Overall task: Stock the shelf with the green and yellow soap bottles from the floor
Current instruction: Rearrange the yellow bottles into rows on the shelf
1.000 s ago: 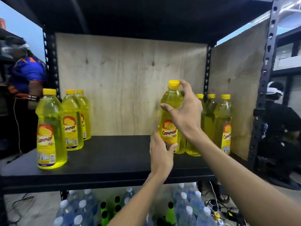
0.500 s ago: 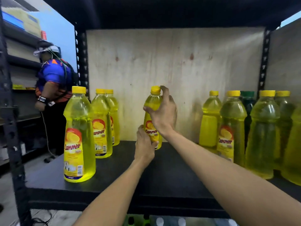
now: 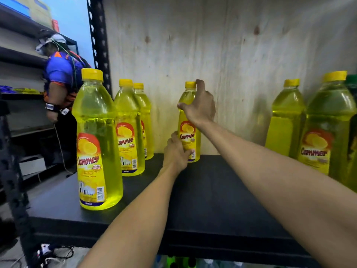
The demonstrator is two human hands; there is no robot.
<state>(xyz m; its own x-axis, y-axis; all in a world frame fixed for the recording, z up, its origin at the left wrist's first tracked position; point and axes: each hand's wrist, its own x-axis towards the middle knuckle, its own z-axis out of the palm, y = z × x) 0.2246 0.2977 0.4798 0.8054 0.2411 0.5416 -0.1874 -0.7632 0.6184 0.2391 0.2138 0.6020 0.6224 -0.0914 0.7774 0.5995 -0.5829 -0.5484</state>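
Observation:
A yellow soap bottle (image 3: 188,130) with a yellow cap stands upright at the back of the black shelf (image 3: 202,190), against the plywood back panel. My right hand (image 3: 201,107) grips its neck and shoulder from the right. My left hand (image 3: 176,151) holds its base from the left. Three yellow bottles stand in a row on the left, the nearest (image 3: 96,144) at the front. More yellow bottles (image 3: 326,128) and a green-capped one (image 3: 352,82) stand on the right.
A black perforated upright (image 3: 98,45) bounds the shelf on the left. A person in a blue shirt (image 3: 61,78) stands beyond it by other shelving. Cables (image 3: 48,254) lie on the floor at lower left. Bottle tops show under the shelf's front edge.
Both hands have carried the bottle leftward and deeper, from beside the right group to the back middle of the shelf. The view has moved closer and to the left.

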